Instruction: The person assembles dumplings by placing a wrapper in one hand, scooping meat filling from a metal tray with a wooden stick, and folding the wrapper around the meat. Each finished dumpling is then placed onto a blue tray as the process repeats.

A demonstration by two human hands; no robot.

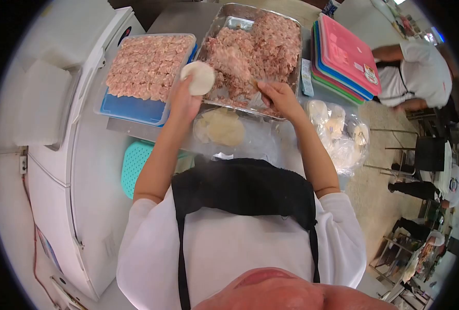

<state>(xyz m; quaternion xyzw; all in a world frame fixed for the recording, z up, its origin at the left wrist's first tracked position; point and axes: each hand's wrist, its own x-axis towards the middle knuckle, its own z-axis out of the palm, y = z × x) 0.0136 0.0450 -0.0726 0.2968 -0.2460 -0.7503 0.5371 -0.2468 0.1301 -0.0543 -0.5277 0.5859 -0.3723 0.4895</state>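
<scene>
My left hand (pixel 185 103) holds up a round white dough wrapper (pixel 200 77) at the near left corner of a metal pan (pixel 209 36). Ground meat filling (pixel 276 46) is heaped in that pan. My right hand (pixel 278 97) is closed around the handle of a small utensil whose working end is hard to make out against the meat. More round wrappers (pixel 224 127) lie on plastic just in front of the pan. Left of it, a blue tray (pixel 129 109) bears rows of filled dumplings (pixel 147 64).
Stacked coloured plastic lids (pixel 345 51) stand right of the pan, with bagged wrappers (pixel 338 132) nearer me. A turquoise basket (pixel 135 168) sits below the table at left, beside a white freezer (pixel 92 155). A co-worker (pixel 425 72) stands at the right; other people are farther back.
</scene>
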